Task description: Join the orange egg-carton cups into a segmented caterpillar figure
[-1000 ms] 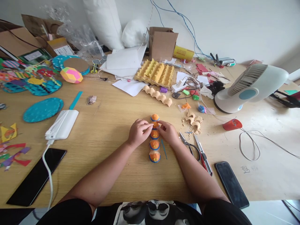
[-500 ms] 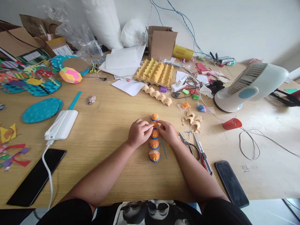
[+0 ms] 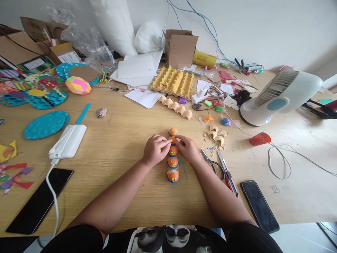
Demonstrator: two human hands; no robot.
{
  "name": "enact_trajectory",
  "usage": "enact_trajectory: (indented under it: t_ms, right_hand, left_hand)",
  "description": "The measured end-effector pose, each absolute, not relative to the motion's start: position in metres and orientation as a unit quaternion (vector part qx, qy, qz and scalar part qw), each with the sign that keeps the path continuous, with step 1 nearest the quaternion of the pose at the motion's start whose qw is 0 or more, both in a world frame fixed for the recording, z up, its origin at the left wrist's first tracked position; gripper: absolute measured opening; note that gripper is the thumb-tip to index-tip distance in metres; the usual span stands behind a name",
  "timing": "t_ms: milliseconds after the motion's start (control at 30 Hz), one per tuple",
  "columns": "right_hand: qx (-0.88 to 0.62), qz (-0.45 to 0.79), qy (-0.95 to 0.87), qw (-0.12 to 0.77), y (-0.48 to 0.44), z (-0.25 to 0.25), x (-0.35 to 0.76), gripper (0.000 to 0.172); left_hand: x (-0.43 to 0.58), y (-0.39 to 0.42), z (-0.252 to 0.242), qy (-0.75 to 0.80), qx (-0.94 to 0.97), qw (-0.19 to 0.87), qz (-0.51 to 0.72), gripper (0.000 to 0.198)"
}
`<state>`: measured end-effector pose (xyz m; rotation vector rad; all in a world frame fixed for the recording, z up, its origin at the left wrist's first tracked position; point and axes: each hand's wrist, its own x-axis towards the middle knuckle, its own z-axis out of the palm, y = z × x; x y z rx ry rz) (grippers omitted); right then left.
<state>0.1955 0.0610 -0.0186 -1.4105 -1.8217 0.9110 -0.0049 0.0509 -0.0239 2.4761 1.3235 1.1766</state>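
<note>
1. Landmark: the dome row (image 3: 173, 163), five orange domes rimmed in blue, running away from the wearer on the table (image 3: 118, 133). Small yellow details on the nearer three.
2. Left hand (image 3: 157, 149): at the row's left side, fingers curled, thumb and forefinger drawn close at the second dome from the far end. Cannot tell if anything small is pinched.
3. Right hand (image 3: 187, 148): at the row's right side, fingers bent, tips at the same dome. Cannot tell whether they grip or merely steady it.
4. Just right of the row: a thin blue stick (image 3: 183, 167); farther right, scissors (image 3: 213, 163) and a cutter (image 3: 228, 175).
5. Beyond the row: egg tray (image 3: 172, 82), yellow, its peaks and hollows facing up. Behind that, a brown box (image 3: 180, 49), flaps up (inside hidden from this angle).
6. Beyond and right of the row: orange clay (image 3: 207, 118) on or in a clear bag (image 3: 202, 121); cannot tell which. Blue clay (image 3: 225, 121) near it, against a second bag (image 3: 236, 123).
7. Well right of the row: red cup (image 3: 259, 139), thin bits showing at its mouth. Upright or tipped, cannot tell.
8. Far left beyond the row: a labelled carton (image 3: 65, 54) with slim pieces poking up, a bigger carton (image 3: 17, 40) beside it, and crumpled clear plastic (image 3: 89, 45). Their depths are too cluttered to read.
</note>
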Motion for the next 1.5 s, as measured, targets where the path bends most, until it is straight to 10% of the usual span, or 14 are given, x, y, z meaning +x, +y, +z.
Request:
enact_trajectory:
  t_ms: [433, 1000, 1300, 1500]
  right_hand:
    - [-0.349, 0.717, -0.331, 0.504, 0.064, 0.007, 0.205, 0.050]
    - [-0.308, 0.686, -0.515, 0.411, 0.045, 0.013, 0.188, 0.096]
    - [-0.297, 0.687, -0.512, 0.421, 0.039, 0.026, 0.187, 0.087]
    - [-0.417, 0.643, -0.506, 0.395, 0.023, 0.043, 0.205, 0.030]
  left_hand:
    - [-0.003, 0.050, -0.018, 0.428, 0.788, 0.045, 0.439, 0.020]
    - [0.007, 0.040, -0.007, 0.440, 0.770, -0.005, 0.462, 0.011]
    - [0.007, 0.037, -0.002, 0.428, 0.768, 0.010, 0.476, 0.007]
    - [0.006, 0.029, 0.014, 0.417, 0.775, -0.003, 0.475, 0.005]
